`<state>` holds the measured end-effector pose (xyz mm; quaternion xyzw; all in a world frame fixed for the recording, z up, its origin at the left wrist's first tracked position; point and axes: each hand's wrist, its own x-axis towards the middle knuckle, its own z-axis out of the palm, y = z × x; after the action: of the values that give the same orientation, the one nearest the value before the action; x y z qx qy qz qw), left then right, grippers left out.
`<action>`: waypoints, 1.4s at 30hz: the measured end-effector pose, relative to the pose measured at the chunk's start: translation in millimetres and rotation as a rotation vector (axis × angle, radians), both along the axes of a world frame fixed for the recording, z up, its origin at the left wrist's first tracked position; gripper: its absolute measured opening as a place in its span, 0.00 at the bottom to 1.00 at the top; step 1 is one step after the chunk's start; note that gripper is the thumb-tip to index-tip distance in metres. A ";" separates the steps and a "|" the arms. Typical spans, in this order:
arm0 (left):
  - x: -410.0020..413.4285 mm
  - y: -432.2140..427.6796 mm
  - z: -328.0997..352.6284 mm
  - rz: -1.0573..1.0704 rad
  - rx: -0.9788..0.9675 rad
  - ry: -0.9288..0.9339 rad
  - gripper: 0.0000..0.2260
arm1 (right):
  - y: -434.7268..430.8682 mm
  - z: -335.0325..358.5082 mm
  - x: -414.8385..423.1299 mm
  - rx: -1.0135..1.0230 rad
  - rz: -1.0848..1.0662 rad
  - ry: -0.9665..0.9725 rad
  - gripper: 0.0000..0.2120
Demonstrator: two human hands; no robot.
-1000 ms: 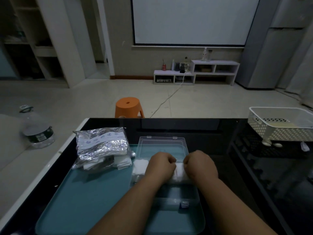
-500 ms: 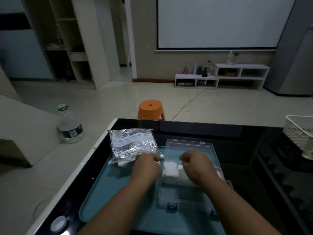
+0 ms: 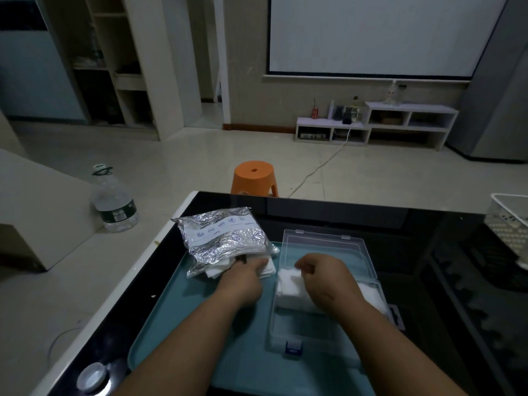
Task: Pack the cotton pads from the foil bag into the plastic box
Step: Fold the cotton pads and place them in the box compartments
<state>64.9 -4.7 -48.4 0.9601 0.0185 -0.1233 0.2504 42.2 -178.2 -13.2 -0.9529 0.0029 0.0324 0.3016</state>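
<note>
A crinkled silver foil bag point(image 3: 225, 238) lies at the far left of a teal tray point(image 3: 185, 318), its mouth toward me, with white cotton pads point(image 3: 268, 269) sticking out. My left hand point(image 3: 243, 278) is at the bag's mouth, fingers on those pads. To the right stands the clear plastic box point(image 3: 323, 244), lid open and tilted back. White cotton pads point(image 3: 290, 290) lie stacked inside it. My right hand point(image 3: 325, 278) hovers over that stack with fingers curled; I cannot see anything held in it.
The tray sits on a black glass table point(image 3: 343, 212). A white mesh basket point(image 3: 508, 221) stands at the right edge. A small round cap point(image 3: 91, 377) lies near the front left corner. An orange stool point(image 3: 254, 178) and a water bottle point(image 3: 114, 201) are on the floor.
My left hand left the box and moved left to the foil bag's mouth. My right hand stayed over the pads in the box. The camera has swung leftward.
</note>
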 end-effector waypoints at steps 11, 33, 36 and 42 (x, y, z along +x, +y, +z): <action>6.2 17.0 -1.7 0.344 -0.211 -0.191 0.08 | -4.6 5.3 -2.5 0.049 -0.007 -0.007 0.16; -21.3 10.2 32.2 0.354 -0.449 -0.066 0.13 | -4.0 15.2 -12.8 0.094 -0.016 0.032 0.14; -24.6 9.1 41.7 0.419 -0.587 -0.115 0.13 | -4.6 19.7 -17.0 0.160 -0.013 0.032 0.11; -33.3 4.6 51.4 0.537 -0.895 -0.034 0.15 | 7.2 22.7 -26.7 0.559 -0.065 0.133 0.06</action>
<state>31.6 -0.1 3.1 0.7225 0.2057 -0.0347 0.6592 15.5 -170.9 9.5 -0.8280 0.0442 0.0846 0.5525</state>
